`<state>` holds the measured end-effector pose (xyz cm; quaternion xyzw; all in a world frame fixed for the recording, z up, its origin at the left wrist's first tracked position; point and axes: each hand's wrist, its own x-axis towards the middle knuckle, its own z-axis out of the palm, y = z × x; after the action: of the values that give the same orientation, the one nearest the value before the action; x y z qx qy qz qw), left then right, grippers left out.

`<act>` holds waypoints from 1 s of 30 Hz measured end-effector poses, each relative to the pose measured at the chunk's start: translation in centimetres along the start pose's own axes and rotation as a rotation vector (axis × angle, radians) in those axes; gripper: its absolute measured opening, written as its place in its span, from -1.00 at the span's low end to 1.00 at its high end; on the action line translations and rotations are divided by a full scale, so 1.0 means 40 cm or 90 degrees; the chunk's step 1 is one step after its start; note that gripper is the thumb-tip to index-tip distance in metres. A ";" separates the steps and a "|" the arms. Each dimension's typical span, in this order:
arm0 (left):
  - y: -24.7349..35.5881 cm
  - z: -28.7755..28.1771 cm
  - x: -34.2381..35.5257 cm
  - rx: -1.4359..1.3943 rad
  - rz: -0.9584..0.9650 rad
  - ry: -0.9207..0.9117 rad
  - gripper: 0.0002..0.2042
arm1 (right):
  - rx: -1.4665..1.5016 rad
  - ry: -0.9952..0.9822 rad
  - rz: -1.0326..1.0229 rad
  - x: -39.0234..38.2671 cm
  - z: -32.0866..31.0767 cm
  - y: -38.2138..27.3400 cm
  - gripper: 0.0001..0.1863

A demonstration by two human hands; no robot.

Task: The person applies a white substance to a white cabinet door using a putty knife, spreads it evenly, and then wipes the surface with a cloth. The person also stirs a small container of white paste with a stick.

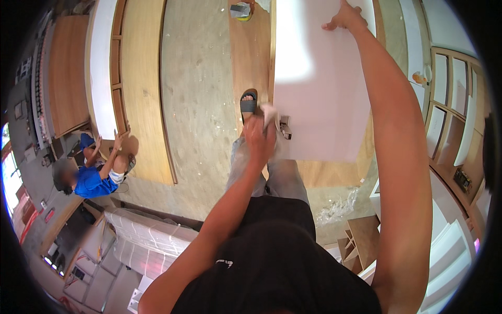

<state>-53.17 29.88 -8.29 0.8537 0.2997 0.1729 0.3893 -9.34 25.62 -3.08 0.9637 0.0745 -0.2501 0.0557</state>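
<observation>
My left hand [260, 137] is closed around a pale, crumpled cloth [270, 113], both smeared by motion, at the near left edge of a large white panel [324, 115]. Right beside the cloth, a metal cabinet hinge [285, 127] sits on the panel near that edge. Stretched far forward, my right hand [346, 17] rests at the panel's far right with thumb and fingers apart and nothing in it. Bright light falls across the panel's far left part.
Wooden boards [324, 174] lie beneath the panel. A roll of tape [241, 11] stands at the far end. To the left, a person in blue [97, 180] crouches at a long cabinet [104, 68]. Clear plastic wrap [339, 206] lies near my legs; shelving [449, 120] stands right.
</observation>
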 end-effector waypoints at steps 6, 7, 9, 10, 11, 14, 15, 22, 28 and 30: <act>0.050 0.148 0.561 -0.018 0.029 0.048 -0.81 | 0.013 -0.004 -0.070 -0.002 -0.011 -0.035 0.30; 0.053 0.151 0.618 -0.002 0.038 0.032 -0.79 | 0.013 -0.002 -0.077 -0.002 -0.007 -0.038 0.30; 0.048 0.153 0.596 0.002 0.063 0.049 -0.81 | 0.013 0.000 -0.072 -0.005 -0.006 -0.031 0.30; 0.050 0.142 0.513 -0.114 0.030 0.034 -0.81 | 0.016 0.007 -0.068 -0.002 -0.007 -0.021 0.30; 0.009 0.130 0.416 0.041 0.023 -0.043 -0.84 | 0.042 0.029 -0.025 -0.003 0.004 -0.013 0.36; -0.003 0.031 0.185 0.034 0.069 -0.052 -0.87 | 0.136 -0.006 0.033 -0.032 -0.024 -0.030 0.44; 0.015 0.034 0.224 0.026 0.063 -0.053 -0.86 | 0.133 0.001 0.031 -0.039 -0.033 -0.029 0.44; 0.056 0.249 0.876 0.007 0.029 0.023 -0.77 | 0.155 0.009 0.020 -0.035 -0.068 -0.065 0.39; 0.124 0.414 1.452 -0.030 0.023 0.106 -0.74 | 0.170 -0.015 0.030 -0.034 -0.073 -0.064 0.37; 0.173 0.430 1.586 0.011 0.019 0.067 -0.73 | 0.166 -0.017 0.033 -0.031 -0.080 -0.063 0.38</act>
<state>6.79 57.64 -10.01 0.8509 0.3087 0.2208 0.3631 -9.32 28.40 0.12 0.9609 0.0152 -0.2693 -0.0627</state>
